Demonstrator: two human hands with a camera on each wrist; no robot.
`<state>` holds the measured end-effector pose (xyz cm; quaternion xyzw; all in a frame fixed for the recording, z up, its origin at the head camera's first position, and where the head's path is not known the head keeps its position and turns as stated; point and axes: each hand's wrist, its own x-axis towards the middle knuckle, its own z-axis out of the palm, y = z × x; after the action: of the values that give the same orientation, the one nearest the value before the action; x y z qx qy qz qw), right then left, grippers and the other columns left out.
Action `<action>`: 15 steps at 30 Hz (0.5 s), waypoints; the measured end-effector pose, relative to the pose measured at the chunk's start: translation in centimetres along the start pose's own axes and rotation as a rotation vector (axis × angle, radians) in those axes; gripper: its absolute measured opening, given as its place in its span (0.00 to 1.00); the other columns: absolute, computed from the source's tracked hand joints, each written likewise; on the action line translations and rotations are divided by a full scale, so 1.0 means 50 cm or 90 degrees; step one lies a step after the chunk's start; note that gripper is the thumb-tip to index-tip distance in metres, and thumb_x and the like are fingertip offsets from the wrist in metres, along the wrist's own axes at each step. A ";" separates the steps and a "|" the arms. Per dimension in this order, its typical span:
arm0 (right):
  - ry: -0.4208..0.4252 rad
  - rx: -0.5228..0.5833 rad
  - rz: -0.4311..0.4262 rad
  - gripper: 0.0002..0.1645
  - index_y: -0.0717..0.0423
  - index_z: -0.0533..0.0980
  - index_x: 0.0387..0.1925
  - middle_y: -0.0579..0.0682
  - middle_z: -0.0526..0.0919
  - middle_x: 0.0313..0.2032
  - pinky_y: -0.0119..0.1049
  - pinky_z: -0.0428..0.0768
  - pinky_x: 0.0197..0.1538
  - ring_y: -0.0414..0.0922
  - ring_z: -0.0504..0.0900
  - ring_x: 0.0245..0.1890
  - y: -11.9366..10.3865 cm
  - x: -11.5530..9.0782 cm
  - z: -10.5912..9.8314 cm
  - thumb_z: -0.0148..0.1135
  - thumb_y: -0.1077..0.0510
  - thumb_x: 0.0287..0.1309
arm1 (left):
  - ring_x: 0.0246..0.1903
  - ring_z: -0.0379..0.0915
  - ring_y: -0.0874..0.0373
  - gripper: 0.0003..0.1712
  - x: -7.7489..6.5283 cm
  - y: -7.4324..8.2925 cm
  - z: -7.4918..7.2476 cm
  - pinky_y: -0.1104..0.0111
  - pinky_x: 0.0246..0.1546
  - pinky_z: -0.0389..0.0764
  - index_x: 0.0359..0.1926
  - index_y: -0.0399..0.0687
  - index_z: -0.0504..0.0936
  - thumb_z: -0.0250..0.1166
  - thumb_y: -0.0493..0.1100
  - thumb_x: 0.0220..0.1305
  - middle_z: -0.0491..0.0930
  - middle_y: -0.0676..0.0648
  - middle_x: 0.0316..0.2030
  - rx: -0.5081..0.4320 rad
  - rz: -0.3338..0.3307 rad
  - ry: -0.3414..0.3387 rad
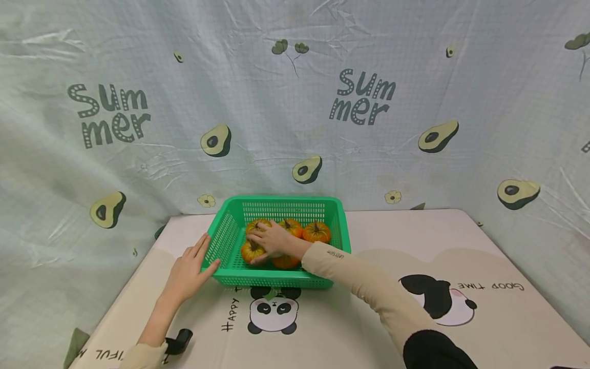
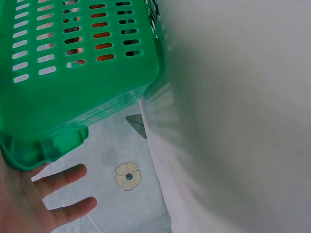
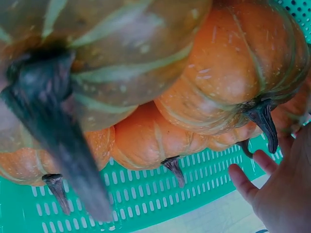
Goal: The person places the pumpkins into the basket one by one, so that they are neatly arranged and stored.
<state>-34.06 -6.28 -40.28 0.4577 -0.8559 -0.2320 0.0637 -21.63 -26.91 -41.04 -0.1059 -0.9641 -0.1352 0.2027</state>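
In the head view a green plastic basket (image 1: 272, 279) holds several small orange pumpkins with dark stems, among them one at the right (image 1: 316, 232). My left hand (image 1: 184, 274) rests at the basket's left rim, thumb near the front corner and fingers extended; in the left wrist view its spread fingers (image 2: 68, 179) show beside the green rim. My right hand (image 1: 272, 239) reaches inside, over the pumpkins at the left, beside the front left pumpkin (image 1: 251, 252). In the right wrist view, its loosely extended fingers (image 3: 243, 182) are near a stemmed pumpkin (image 3: 233, 73).
The basket stands toward the back of a table (image 1: 350, 318) with a pale cloth printed with pandas and lettering. Behind it hangs a pale curtain (image 1: 258, 102) with avocado prints, which continues along both sides.
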 end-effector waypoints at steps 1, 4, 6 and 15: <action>-0.011 -0.003 0.000 0.49 0.40 0.48 0.68 0.38 0.55 0.67 0.47 0.59 0.65 0.44 0.52 0.68 0.000 0.000 0.001 0.32 0.21 0.49 | 0.52 0.64 0.37 0.38 0.000 0.000 0.001 0.46 0.40 0.71 0.64 0.32 0.58 0.53 0.54 0.61 0.58 0.33 0.63 0.000 0.000 -0.001; -0.022 -0.001 -0.002 0.50 0.40 0.46 0.68 0.38 0.54 0.68 0.49 0.58 0.65 0.45 0.51 0.68 -0.001 -0.003 0.003 0.34 0.21 0.49 | 0.52 0.64 0.37 0.38 -0.001 0.000 0.001 0.46 0.41 0.71 0.64 0.32 0.57 0.53 0.54 0.61 0.58 0.33 0.63 0.000 -0.002 -0.003; -0.025 -0.002 -0.002 0.50 0.40 0.45 0.69 0.38 0.53 0.68 0.49 0.58 0.65 0.45 0.51 0.68 -0.002 -0.004 0.005 0.33 0.22 0.49 | 0.52 0.64 0.37 0.38 -0.002 0.001 0.000 0.46 0.41 0.71 0.63 0.31 0.58 0.53 0.53 0.61 0.57 0.33 0.63 -0.002 -0.003 -0.005; -0.044 -0.008 0.004 0.46 0.36 0.41 0.69 0.37 0.48 0.69 0.48 0.58 0.66 0.44 0.49 0.69 0.003 -0.006 0.001 0.29 0.23 0.52 | 0.52 0.64 0.36 0.38 -0.002 0.003 -0.002 0.46 0.42 0.71 0.63 0.32 0.58 0.53 0.53 0.61 0.57 0.33 0.63 -0.008 -0.001 -0.002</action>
<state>-34.02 -5.92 -40.23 0.4464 -0.8575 -0.2530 0.0377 -21.47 -26.83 -40.99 -0.1068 -0.9636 -0.1415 0.2002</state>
